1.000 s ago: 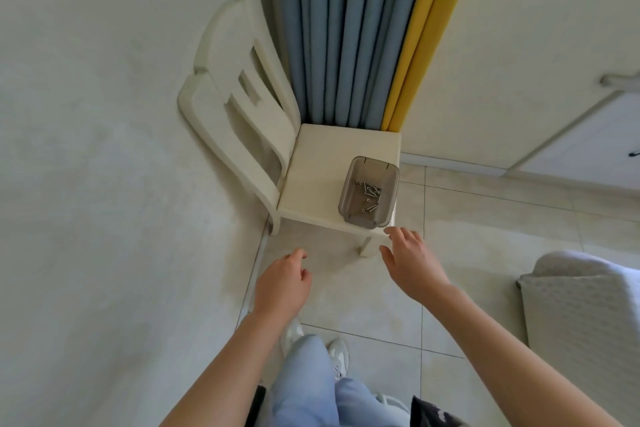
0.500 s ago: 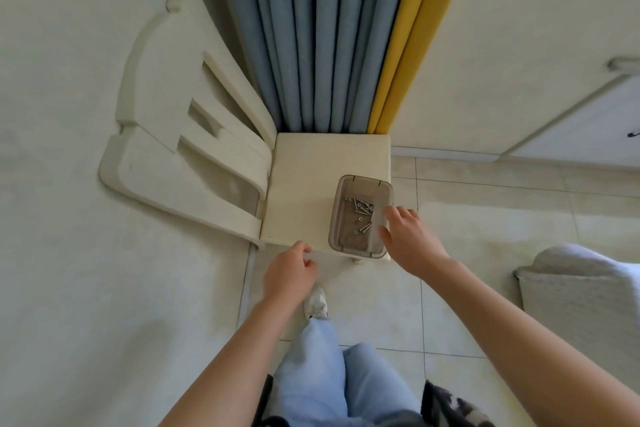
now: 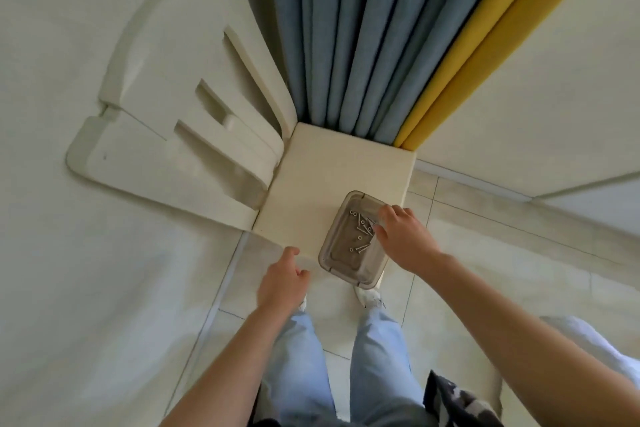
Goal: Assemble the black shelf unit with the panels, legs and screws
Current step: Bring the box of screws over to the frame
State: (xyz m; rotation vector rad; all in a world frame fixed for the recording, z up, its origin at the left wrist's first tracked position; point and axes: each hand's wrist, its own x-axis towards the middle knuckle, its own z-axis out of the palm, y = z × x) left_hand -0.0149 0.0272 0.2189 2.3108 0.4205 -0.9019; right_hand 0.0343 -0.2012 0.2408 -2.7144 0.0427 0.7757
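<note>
Okay, I'm right up at the chair (image 3: 311, 191) now, a step closer than a second ago. My right hand (image 3: 405, 239), which was short of the seat's front edge, is now over the right rim of the clear tray (image 3: 348, 272), fingertips down by the screws (image 3: 360, 230) lying loose at the far end. They're bent over the rim, but I can't tell whether they pinch a screw, grip the wall or only touch. My left hand (image 3: 282, 282) has come up to the seat's front edge, loosely curled, holding nothing. So I'm fetching the fasteners, I reckon. No black panels or legs in sight.
</note>
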